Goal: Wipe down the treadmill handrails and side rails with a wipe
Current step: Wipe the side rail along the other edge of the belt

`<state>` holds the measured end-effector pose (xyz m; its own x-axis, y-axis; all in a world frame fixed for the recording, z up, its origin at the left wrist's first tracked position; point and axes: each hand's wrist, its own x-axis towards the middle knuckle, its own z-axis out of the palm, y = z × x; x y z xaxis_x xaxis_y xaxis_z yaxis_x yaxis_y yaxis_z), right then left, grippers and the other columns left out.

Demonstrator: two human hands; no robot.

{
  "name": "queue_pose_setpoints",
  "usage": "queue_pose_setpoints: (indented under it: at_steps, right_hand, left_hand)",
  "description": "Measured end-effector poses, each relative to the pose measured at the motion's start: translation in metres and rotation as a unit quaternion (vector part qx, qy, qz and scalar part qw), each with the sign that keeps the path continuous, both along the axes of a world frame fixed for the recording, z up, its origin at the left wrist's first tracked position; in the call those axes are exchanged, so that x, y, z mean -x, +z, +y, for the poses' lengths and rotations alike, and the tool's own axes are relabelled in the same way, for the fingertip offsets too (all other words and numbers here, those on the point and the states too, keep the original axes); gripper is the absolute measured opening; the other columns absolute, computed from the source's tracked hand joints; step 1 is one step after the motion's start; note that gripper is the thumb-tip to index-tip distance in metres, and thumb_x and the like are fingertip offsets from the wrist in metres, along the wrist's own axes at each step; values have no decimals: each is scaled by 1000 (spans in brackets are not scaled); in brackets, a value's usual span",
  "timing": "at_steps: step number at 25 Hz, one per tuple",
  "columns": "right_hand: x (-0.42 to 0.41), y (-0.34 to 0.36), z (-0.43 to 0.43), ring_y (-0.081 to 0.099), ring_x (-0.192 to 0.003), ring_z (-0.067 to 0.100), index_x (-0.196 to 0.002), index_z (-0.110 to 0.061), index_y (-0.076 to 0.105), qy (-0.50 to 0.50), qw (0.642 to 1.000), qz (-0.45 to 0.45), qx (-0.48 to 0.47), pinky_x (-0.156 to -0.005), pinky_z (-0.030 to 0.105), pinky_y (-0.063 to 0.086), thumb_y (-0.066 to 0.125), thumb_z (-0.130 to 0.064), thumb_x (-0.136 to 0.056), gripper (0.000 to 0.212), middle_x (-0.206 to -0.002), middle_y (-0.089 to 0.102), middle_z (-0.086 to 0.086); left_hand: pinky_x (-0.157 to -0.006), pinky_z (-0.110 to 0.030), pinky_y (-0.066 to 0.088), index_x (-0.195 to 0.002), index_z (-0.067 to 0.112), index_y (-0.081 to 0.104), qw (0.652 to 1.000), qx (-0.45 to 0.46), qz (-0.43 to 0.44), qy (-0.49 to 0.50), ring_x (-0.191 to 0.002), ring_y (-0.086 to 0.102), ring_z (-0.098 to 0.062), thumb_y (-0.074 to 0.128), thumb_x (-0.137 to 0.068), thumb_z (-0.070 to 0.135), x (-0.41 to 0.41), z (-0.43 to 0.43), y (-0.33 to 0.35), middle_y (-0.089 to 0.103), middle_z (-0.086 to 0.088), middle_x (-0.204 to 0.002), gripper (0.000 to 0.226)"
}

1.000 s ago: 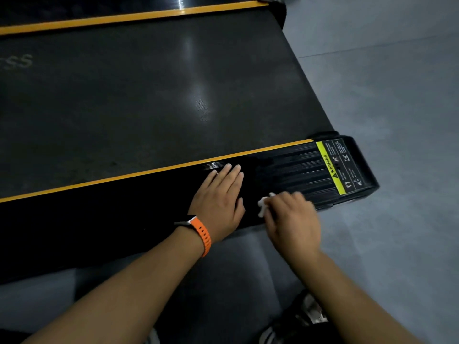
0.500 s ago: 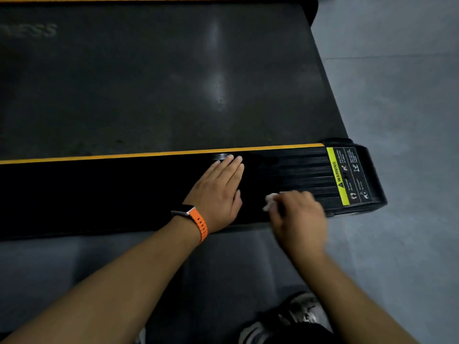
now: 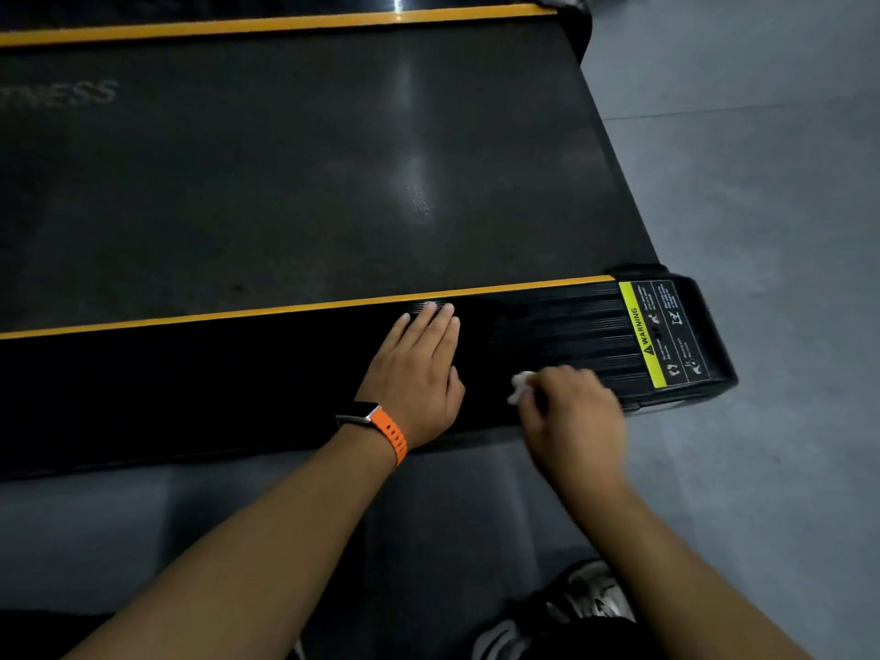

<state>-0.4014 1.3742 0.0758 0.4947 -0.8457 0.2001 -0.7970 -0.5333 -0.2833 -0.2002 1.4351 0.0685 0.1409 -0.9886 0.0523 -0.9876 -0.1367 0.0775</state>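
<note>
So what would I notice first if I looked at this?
Probably the orange strap on the left wrist, mid-picture; that left hand lies flat on the black rail. Beside it the right hand holds a white wipe against the rail, near a yellow warning sticker at its right end.

From the right hand [image 3: 574, 416], the left hand [image 3: 419, 373] blocks 9 o'clock — ribbed side rail [image 3: 547, 326] lies free toward 2 o'clock.

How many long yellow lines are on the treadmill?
2. The near line runs along the side rail, just past the left hand; the far line follows the far edge of the belt. Others may be hidden.
</note>
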Motion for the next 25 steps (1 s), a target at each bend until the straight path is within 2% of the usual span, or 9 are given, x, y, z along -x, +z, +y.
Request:
queue_pose_setpoints:
  at_steps: [2, 4, 7, 10, 16, 19, 21, 22, 25]
  right_hand:
    - [32, 5, -14, 56, -72, 36, -80, -14, 64, -87, 996, 8, -13, -55, 40, 44, 72, -20, -85, 11, -74, 60, 8]
    - [35, 7, -14, 55, -71, 36, -79, -13, 63, -101, 995, 7, -9, -55, 40, 43, 68, -19, -87, 11, -72, 59, 9]
    - [-23, 7, 7, 55, -69, 32, -77, -17, 61, 4, 999, -30, -26, -57, 39, 40, 62, -24, -87, 13, -71, 59, 6]
    - [-55, 6, 12, 55, -69, 28, -76, -18, 62, 68, 997, -27, -27, -57, 36, 40, 68, -25, -86, 13, -71, 60, 2]
    - [18, 16, -32, 57, -76, 37, -81, -14, 65, -130, 990, 2, -45, -60, 40, 47, 66, -24, -89, 13, -75, 63, 11]
    - [-30, 15, -16, 59, -70, 36, -79, -15, 66, -38, 997, -29, -62, -58, 40, 48, 70, -20, -85, 10, -73, 63, 10]
    - [-55, 13, 4, 58, -67, 32, -76, -17, 64, 60, 997, -21, -45, -56, 38, 45, 72, -21, -82, 11, -70, 61, 5]
    - [-56, 12, 2, 58, -66, 31, -76, -17, 63, 75, 996, -11, -42, -55, 38, 45, 73, -21, -81, 12, -70, 60, 4]
    - [-16, 10, -22, 60, -70, 37, -79, -15, 66, -43, 998, -7, -41, -57, 40, 47, 70, -23, -84, 10, -72, 63, 10]
  left_hand:
    - [-125, -48, 27, -150, 3, 47, 1000, -1, -1, 1, -151, 35, -28, 35, -95, 34, 0, 0, 0, 42, -13, -160, 64]
    - [-125, -47, 26, -151, 4, 46, 1000, -2, 1, 2, -151, 35, -28, 34, -95, 34, 0, 0, 0, 42, -13, -160, 64]
    - [-125, -47, 26, -151, 4, 46, 1000, -6, 2, 2, -151, 34, -28, 31, -96, 36, -1, 0, 1, 41, -13, -161, 66]
    - [-124, -49, 28, -150, 2, 48, 1000, 1, 11, -4, -150, 36, -30, 28, -96, 36, -1, -1, 1, 43, -15, -159, 67]
    - [-124, -48, 28, -150, 4, 48, 1000, 1, 5, -3, -150, 36, -29, 34, -94, 32, -1, -1, 0, 43, -13, -159, 65]
    - [-124, -49, 29, -150, 3, 48, 1000, 4, 6, -4, -150, 36, -29, 33, -94, 34, -1, -1, -1, 43, -13, -160, 66]
    - [-123, -49, 30, -149, 2, 49, 1000, 6, 11, -5, -150, 37, -30, 31, -95, 36, -1, -2, -1, 43, -14, -159, 66]
    - [-123, -49, 30, -149, 2, 49, 1000, 7, 12, -6, -150, 37, -31, 31, -95, 36, -1, -2, -1, 43, -15, -159, 66]
    - [-124, -49, 27, -151, 3, 47, 1000, -3, 7, -10, -151, 34, -29, 33, -93, 34, -1, -1, -2, 40, -13, -161, 67]
